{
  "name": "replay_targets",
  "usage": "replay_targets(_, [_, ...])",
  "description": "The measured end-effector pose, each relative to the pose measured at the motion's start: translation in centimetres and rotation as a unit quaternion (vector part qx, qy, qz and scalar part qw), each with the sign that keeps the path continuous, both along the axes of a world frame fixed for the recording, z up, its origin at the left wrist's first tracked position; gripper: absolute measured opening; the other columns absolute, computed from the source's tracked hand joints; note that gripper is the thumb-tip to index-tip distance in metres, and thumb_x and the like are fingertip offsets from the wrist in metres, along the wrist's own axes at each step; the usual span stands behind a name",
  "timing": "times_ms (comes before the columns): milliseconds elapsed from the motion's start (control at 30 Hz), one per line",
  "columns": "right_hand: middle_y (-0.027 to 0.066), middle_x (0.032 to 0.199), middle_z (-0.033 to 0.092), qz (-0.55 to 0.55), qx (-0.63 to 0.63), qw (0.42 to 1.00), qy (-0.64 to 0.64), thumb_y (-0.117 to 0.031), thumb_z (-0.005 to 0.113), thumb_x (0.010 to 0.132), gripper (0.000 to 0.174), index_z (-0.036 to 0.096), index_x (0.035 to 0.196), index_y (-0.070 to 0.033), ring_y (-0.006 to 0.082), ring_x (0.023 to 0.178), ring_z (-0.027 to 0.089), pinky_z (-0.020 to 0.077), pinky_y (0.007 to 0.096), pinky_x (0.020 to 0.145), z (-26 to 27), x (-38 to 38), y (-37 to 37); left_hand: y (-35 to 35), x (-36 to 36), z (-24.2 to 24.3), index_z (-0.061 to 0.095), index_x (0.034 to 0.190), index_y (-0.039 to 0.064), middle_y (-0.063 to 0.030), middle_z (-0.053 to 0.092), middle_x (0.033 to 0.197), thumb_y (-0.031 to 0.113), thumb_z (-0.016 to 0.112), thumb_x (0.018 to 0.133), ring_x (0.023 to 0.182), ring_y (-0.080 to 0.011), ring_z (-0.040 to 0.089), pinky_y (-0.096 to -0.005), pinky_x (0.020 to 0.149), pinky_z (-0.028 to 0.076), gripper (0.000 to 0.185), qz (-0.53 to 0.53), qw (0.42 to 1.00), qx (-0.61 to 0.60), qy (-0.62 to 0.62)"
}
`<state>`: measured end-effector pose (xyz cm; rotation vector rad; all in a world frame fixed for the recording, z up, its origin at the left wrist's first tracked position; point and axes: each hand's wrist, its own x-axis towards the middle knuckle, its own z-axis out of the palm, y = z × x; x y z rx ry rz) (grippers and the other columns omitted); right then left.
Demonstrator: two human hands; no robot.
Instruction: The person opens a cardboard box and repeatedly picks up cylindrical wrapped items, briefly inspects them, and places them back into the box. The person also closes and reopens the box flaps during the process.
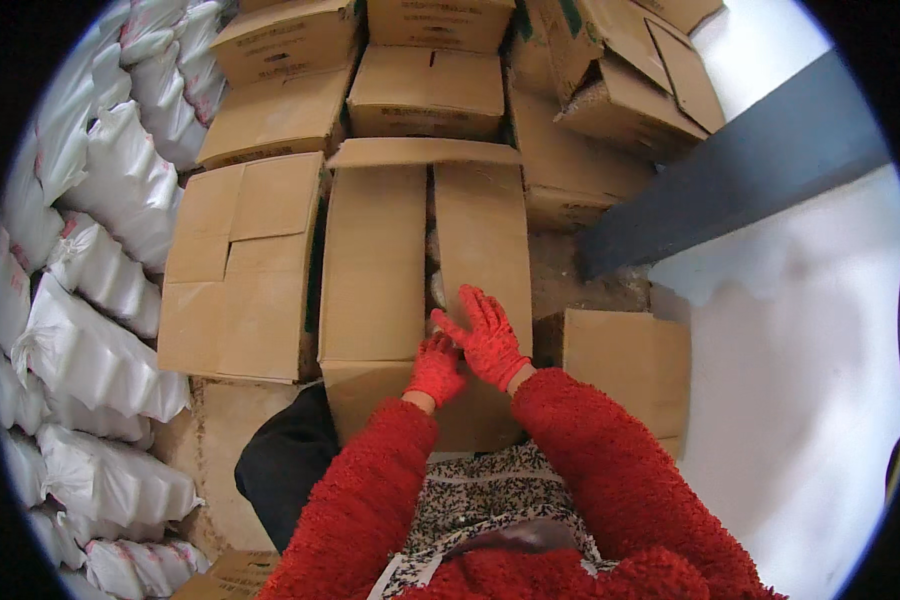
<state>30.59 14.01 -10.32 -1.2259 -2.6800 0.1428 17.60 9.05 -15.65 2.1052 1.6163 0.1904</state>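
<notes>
Before me stands a cardboard box (375, 262) with its two long flaps folded inward and a narrow gap between them. One short flap stands raised at the far end. My right hand (489, 337), in a red glove, lies over the right flap near its near end, fingers apart. Just left of it, my left hand (439, 369), also in a red glove, is at the near end of the gap, over the near panel. Its fingertips are partly hidden, so its hold cannot be told. Something pale shows inside the gap.
A cardboard box (262, 307) with interlocked flaps stands close on the left; more boxes (427, 82) are beyond. White plastic sacks (105, 345) are stacked at far left. A dark grey beam (735, 165) slants in from the right, above another box (622, 367).
</notes>
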Motion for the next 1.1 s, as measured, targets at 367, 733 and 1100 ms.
replay_targets(367, [0.0233, 0.129, 0.044, -0.299, 0.066, 0.927, 0.218, 0.001, 0.059, 0.069, 0.022, 0.060, 0.088, -0.010, 0.0368, 0.103, 0.053, 0.0450, 0.0409, 0.085, 4.1, 12.5, -0.5, 3.6, -3.1, 4.0, 0.069, 0.083, 0.006, -0.0088, 0.065, 0.081, 0.054, 0.048, 0.079, 0.099, -0.0246, 0.056, -0.0525, 0.109, 0.006, 0.052, -0.257, 0.909, 0.035, 0.325])
replay_targets(733, [0.0222, 0.133, 0.031, -0.527, 0.111, 0.836, 0.104, -0.022, 0.069, 0.066, 0.038, 0.055, 0.099, -0.012, 0.0425, 0.118, 0.035, 0.0367, 0.0506, 0.092, 2.3, 14.3, 0.1, 1.0, -25.1, 10.3, 0.046, 0.129, 0.013, -0.0103, 0.035, 0.139, 0.063, 0.054, 0.072, 0.129, -0.0256, 0.034, -0.0603, 0.104, 0.008, 0.076, 0.232, 0.885, -0.042, 0.402])
replay_targets(1100, [0.0212, 0.140, 0.025, -0.601, -0.041, 0.797, -0.041, -0.036, 0.071, 0.066, 0.057, 0.048, 0.113, -0.013, 0.0438, 0.128, 0.021, 0.0297, 0.0556, 0.098, -0.3, 19.4, 3.4, 0.4, -29.1, 0.8, 0.016, 0.142, 0.004, -0.0195, 0.008, 0.148, 0.077, 0.058, 0.057, 0.134, -0.0352, 0.020, -0.0515, 0.104, 0.026, 0.119, 0.255, 0.840, -0.410, 0.247])
